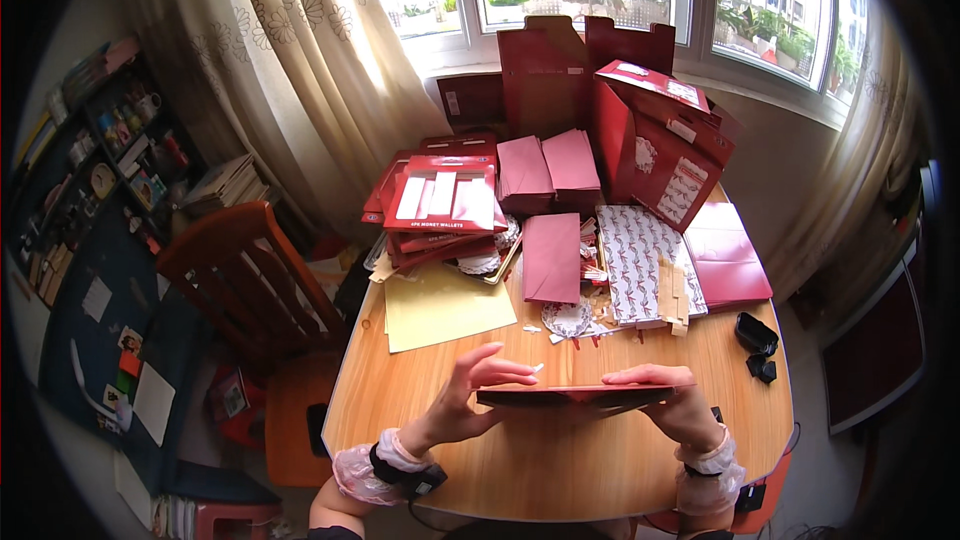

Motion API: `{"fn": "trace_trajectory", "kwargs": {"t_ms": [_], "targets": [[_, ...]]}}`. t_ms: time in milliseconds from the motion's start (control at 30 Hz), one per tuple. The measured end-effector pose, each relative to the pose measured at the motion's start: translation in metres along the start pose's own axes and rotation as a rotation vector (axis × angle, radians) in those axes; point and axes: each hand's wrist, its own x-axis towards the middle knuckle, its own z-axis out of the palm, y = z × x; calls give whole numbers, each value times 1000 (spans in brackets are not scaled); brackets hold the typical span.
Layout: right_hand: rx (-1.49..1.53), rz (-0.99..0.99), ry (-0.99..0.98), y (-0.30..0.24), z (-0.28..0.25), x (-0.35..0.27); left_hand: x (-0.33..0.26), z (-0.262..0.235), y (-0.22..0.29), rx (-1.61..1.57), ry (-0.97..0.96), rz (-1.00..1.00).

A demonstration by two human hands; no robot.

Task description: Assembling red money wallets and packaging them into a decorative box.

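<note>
A dark red card folder (575, 397) is held level above the near part of the table, seen almost edge-on, so its faces are mostly hidden. My left hand (462, 402) grips its left end, thumb below and fingers over the top. A tiny white scrap (538, 368) shows by the left fingertips. At the other end, my right hand (680, 405) has its fingers along the upper edge and its palm against the side. Both wrists wear pinkish, see-through cuffs, with a dark band on the left one.
Beyond my hands lie yellow sheets (445, 307), red window-front packs (447, 190), pink envelope stacks (551, 257) and patterned white sheets (637, 265). Large red cartons (660, 145) stand near the window. A small black case (756, 334) sits at the right edge; a wooden chair (250, 270) stands left.
</note>
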Motion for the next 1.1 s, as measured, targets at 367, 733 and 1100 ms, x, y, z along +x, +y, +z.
{"fn": "trace_trajectory", "kwargs": {"t_ms": [367,733,1100], "targets": [[-33,-55,16,3,2,1,-4,-10,11,591,140,438],[-134,-151,-90,-7,-3,-1,2,-13,18,326,-42,300],[-153,-162,-83,-7,1,0,-3,-9,2,231,-56,214]]}}
